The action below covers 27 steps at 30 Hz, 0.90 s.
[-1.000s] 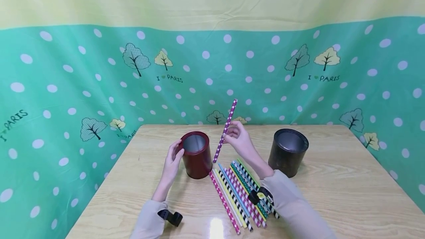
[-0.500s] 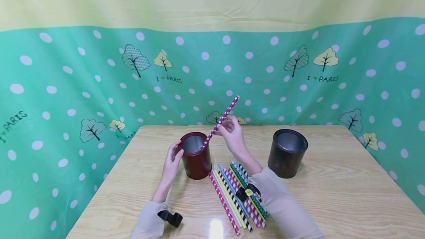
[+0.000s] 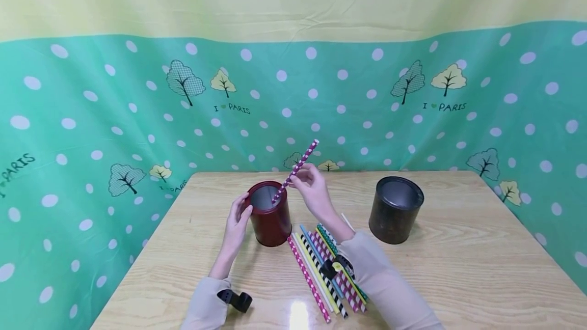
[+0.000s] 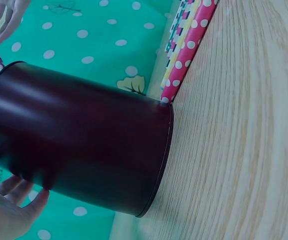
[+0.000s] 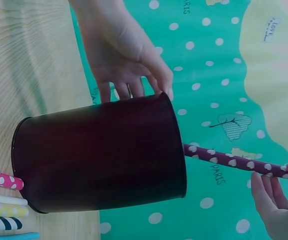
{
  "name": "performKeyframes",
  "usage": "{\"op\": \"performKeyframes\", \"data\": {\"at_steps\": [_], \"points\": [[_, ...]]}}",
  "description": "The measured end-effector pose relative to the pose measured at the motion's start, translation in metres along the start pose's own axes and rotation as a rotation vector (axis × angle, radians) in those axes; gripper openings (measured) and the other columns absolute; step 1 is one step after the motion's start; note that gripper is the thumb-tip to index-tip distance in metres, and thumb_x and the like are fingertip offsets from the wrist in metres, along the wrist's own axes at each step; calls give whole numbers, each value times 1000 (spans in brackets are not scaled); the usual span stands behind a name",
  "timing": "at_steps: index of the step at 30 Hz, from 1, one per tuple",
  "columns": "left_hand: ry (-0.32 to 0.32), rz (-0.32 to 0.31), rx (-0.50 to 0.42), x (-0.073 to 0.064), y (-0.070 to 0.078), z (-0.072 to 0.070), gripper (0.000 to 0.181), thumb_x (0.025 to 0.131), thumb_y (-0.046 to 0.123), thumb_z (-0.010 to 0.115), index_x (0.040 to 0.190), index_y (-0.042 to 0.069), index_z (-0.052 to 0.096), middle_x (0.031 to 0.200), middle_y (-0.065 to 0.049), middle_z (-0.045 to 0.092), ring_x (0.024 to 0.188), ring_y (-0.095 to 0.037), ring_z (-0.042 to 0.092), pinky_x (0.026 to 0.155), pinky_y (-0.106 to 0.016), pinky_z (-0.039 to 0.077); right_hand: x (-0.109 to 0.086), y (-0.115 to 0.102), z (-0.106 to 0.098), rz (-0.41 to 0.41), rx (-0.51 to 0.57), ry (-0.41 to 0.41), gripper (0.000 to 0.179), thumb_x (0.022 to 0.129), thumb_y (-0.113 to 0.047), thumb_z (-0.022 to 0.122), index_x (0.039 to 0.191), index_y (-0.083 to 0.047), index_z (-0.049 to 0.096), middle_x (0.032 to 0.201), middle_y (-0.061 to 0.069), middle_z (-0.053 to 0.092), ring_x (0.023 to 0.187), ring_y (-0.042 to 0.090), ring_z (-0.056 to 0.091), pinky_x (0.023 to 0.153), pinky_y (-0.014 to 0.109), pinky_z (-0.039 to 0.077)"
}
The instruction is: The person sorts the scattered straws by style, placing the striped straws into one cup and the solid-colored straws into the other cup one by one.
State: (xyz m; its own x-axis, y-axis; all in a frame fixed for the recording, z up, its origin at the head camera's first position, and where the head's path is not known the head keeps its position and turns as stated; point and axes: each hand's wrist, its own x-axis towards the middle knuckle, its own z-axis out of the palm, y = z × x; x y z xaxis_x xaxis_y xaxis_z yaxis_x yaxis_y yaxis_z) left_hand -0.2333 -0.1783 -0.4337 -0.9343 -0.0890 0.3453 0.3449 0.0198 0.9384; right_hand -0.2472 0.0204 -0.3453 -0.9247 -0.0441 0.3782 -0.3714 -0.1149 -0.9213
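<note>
My left hand (image 3: 237,223) rests its fingertips and thumb against the left side of a dark red can (image 3: 271,225), close to its rim. In the right wrist view those fingers look fairly straight against the can's wall (image 5: 103,157). Between thumb and fingers, my right hand (image 3: 313,191) pinches a purple paper straw (image 3: 306,156) with white hearts. The straw slants, its lower end inside the can's mouth and its top leaning right. Beside the can's base, several patterned paper straws (image 3: 308,274) lie side by side, partly covered by the right forearm.
A black can (image 3: 395,218) stands upright at the right on the wooden table (image 3: 477,258). A green and yellow patterned curtain (image 3: 257,131) hangs behind the table. Both wrists wear black straps with small cameras.
The right hand has carried the purple straw leftward from beside the red can, and its lower end has entered the can's mouth. The left hand has stayed on the can.
</note>
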Motion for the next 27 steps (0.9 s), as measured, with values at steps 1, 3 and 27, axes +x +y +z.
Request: {"op": "performKeyframes", "data": {"at_steps": [1,3,27], "points": [[-2,-5,-2,0,0,0,41,91,0,43,130,-5,34,133,-21,34,121,-21,33,91,-11,31,0,1,0,3,-7,-4,25,83,3,55,107,7,48,97,22,56,85,25,58,77,30,50],[-3,-10,0,0,3,0,40,91,0,43,130,-4,34,132,-20,35,121,-21,33,91,-10,31,1,3,0,7,-24,-8,26,82,2,56,107,8,50,98,22,57,86,25,58,77,31,50],[-5,21,23,2,-4,0,39,92,5,43,129,-3,35,131,-21,38,116,-8,38,93,-12,31,-15,32,-63,134,-395,-258,26,83,-7,58,107,2,57,97,13,61,89,24,57,78,32,48]]}}
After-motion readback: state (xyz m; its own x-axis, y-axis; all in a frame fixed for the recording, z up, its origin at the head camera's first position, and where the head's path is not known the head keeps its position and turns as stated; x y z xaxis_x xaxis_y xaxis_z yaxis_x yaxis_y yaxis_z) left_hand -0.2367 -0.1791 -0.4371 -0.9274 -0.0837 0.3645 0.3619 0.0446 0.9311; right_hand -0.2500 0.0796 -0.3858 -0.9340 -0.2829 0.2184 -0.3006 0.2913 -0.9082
